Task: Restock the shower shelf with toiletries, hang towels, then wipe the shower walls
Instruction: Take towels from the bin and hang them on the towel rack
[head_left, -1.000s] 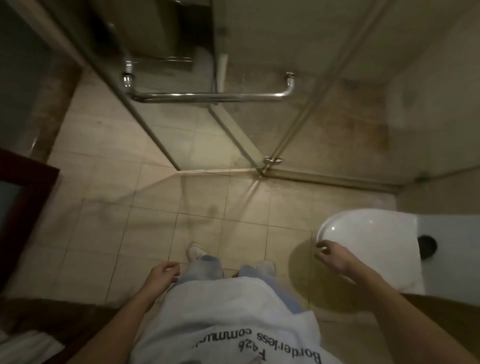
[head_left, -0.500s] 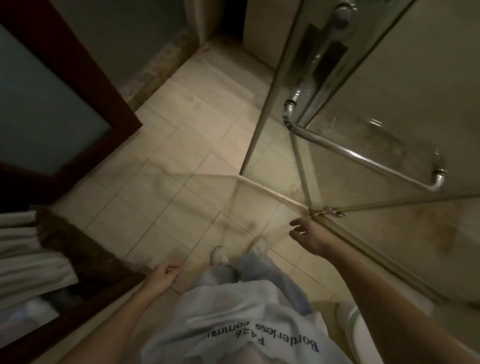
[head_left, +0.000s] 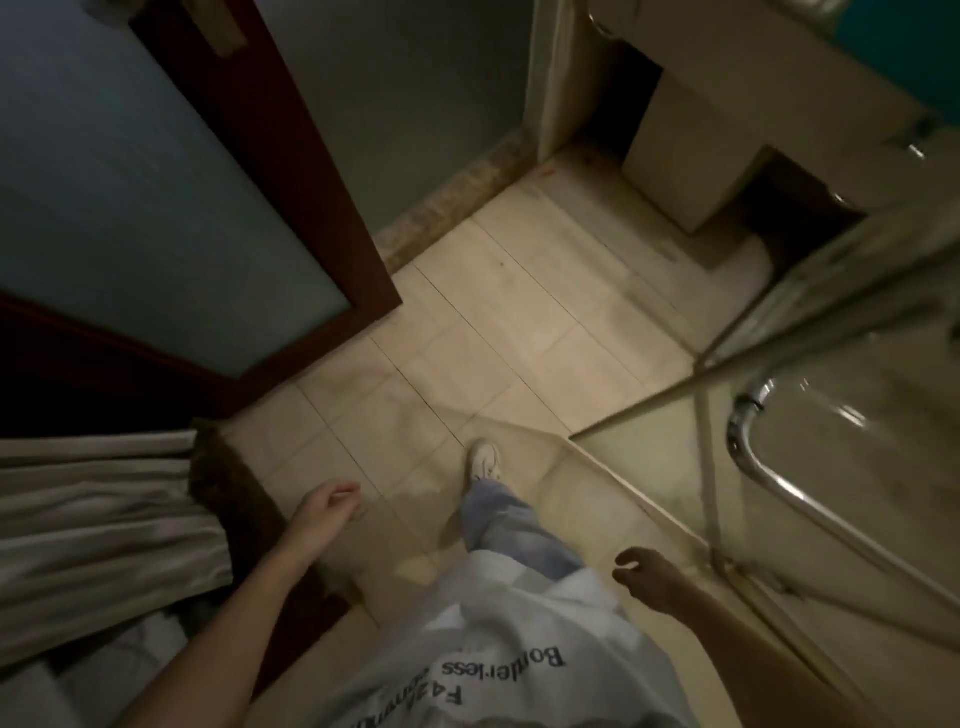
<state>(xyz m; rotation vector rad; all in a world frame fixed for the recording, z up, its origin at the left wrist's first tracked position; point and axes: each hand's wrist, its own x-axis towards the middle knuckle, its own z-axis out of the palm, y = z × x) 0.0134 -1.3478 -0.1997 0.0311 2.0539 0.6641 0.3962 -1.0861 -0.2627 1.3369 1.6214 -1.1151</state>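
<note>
Door (head_left: 156, 197) left, shower handle (head_left: 779, 467) right (tiled floor (head_left: 493, 338) between)

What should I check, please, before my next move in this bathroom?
1. Left hand free: ok, holds nothing.
2. Right hand free: ok, holds nothing.
3. Toiletries at hand: not ok, none visible.
4. Grey folded fabric beside left arm being towels: cannot tell.
5. Curved chrome handle on glass shower door visible: ok, at right.
6. Beige tiled floor dry: cannot tell.

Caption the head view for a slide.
Left hand and right hand empty, a person stands on tiled floor beside glass shower door.
</note>
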